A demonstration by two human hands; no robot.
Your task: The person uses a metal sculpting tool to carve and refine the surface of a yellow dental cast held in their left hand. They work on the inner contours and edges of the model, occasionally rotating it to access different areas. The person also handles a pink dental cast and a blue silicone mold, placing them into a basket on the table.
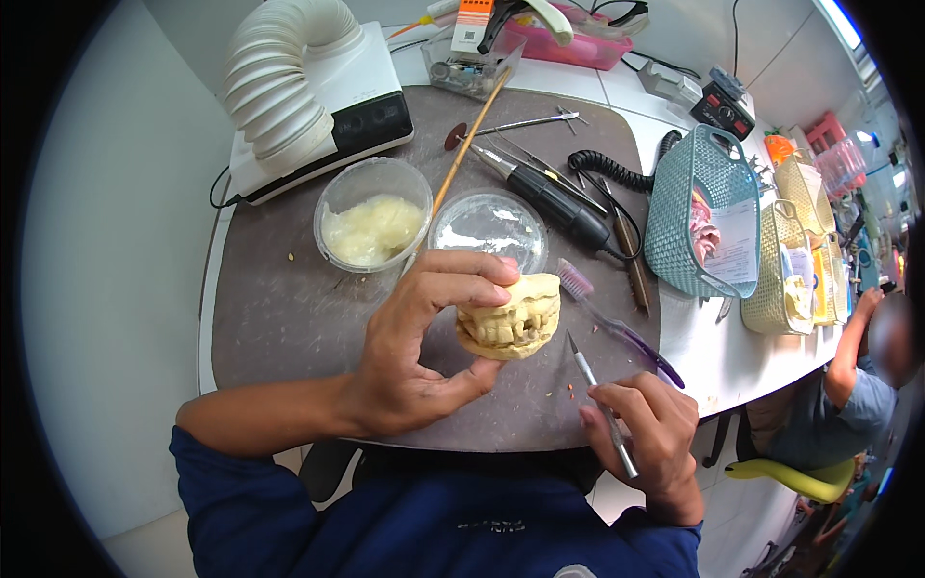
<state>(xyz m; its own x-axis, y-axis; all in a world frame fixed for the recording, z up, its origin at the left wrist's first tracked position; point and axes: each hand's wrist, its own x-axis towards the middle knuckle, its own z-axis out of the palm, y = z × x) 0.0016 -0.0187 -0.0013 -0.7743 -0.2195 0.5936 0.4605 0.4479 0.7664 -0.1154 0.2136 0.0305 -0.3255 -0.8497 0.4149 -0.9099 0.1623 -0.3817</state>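
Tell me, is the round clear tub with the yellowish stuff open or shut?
Open. No lid covers the round clear tub, and the pale yellow contents show through its uncovered top.

On my remote view, I register a white corrugated hose (pixel 262 91) at upper left, a pink bin (pixel 590 50) at rear, and a teal basket (pixel 674 231) beside a beige basket (pixel 763 289).
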